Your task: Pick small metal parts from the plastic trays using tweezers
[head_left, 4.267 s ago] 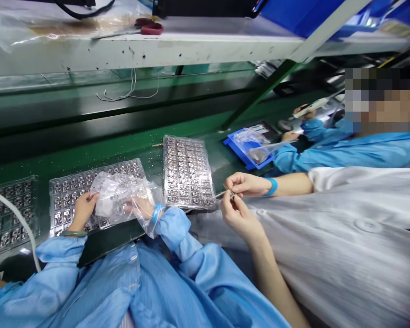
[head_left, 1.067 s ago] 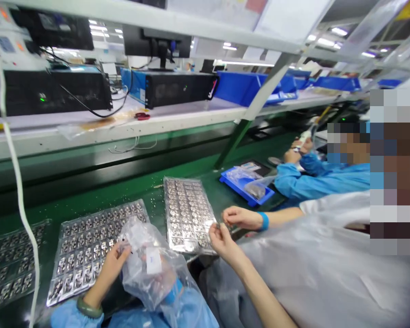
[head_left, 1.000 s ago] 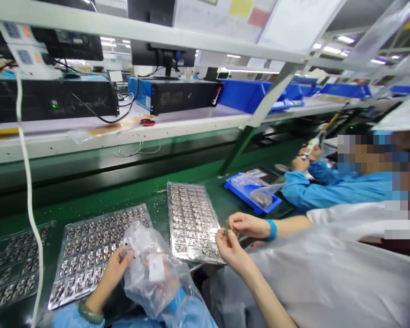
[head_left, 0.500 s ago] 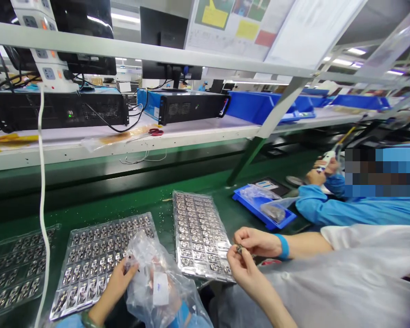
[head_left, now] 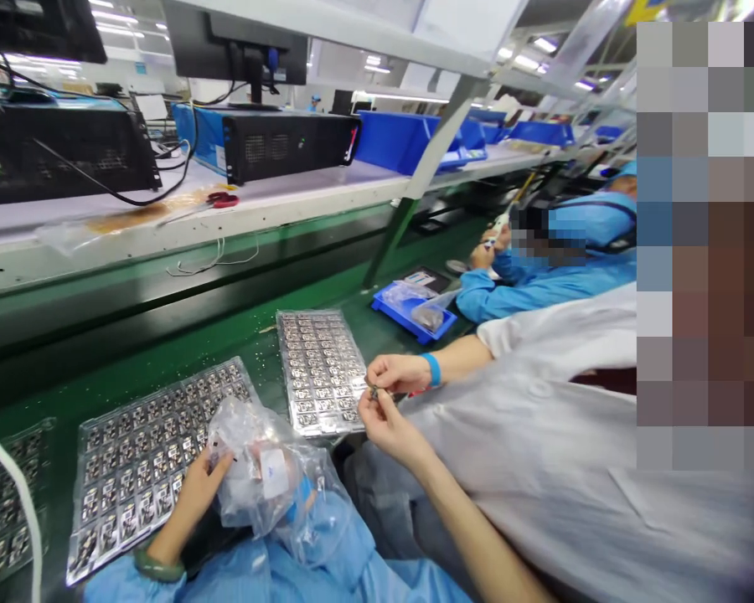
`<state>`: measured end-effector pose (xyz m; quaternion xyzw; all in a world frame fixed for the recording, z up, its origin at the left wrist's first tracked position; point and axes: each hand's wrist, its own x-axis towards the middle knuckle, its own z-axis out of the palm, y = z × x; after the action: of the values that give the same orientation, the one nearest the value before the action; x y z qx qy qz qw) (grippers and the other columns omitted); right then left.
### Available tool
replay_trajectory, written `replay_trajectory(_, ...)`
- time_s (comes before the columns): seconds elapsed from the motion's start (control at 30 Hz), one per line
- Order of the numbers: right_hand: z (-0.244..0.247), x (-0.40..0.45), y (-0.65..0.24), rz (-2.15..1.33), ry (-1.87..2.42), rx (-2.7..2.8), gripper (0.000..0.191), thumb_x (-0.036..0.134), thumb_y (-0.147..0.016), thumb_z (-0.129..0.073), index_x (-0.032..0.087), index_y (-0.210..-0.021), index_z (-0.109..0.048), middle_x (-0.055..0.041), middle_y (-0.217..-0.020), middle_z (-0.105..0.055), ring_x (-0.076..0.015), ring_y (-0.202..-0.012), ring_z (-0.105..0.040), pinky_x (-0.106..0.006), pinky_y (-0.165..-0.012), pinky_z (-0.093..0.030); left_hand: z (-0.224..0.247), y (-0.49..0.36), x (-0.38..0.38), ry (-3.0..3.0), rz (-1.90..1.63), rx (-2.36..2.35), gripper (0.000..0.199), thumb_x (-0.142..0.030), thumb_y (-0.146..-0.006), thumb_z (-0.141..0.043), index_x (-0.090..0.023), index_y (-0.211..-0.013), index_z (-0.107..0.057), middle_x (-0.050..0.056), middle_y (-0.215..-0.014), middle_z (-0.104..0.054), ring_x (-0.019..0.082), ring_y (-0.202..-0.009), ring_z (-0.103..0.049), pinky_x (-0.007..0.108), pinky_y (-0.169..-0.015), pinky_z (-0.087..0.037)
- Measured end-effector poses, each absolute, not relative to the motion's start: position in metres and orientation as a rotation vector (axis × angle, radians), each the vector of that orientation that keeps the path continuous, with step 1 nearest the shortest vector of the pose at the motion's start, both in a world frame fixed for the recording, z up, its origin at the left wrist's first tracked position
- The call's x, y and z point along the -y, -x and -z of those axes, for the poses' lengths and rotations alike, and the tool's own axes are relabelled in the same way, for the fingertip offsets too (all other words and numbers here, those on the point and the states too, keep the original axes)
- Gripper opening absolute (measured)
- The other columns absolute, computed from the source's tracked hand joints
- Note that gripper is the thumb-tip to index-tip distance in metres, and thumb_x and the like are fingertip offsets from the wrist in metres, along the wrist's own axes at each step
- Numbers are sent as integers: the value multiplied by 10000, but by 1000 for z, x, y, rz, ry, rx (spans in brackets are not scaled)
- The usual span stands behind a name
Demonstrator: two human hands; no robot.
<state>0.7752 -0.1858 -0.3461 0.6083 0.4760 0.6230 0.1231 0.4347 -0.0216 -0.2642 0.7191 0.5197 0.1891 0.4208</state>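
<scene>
A clear plastic bag with a white paper label is in front of me. My left hand, with a green bangle at the wrist, pinches the bag's left edge between thumb and fingers. Behind or inside the crumpled film is my right hand, a blue band at its wrist; the plastic blurs its fingers, so their grip cannot be made out. Under and beyond my left hand lies a clear tray filled with rows of small metallic electronic parts.
A second filled tray lies ahead, a third at far left. Right beside me, a co-worker's hands hold a small part. Beyond stands a blue bin with plastic bags. A white cable hangs at left, below a shelf.
The view has swung right and down, so the bench things sit further left and more of the co-worker shows. Both my hands stay at the bag.
</scene>
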Motion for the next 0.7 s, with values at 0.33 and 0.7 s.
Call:
replay_trajectory(0.33, 352, 190, -772, -1705, -1673, -1447, 197, -90, -679, -520, -48, -862, -581, -82, -912, -591, -100, -945, -541, -290, -867, -476, 254, -446, 26, -1850, -436, -1320, 611, -562, -627, -629, -79, -1000, -599, 143, -1070, -607, 239, -1009, -565, 316, -917, -406)
replay_trajectory(0.7, 365, 190, -771, -1770, -1718, -1573, 238, -166, -646, -485, -46, -820, -595, -76, -864, -604, -107, -905, -555, -258, -809, -503, 274, -448, 21, -1890, -428, -1256, 562, -550, -669, -607, -95, -999, -613, 139, -1087, -602, 255, -1031, -548, 357, -945, -390)
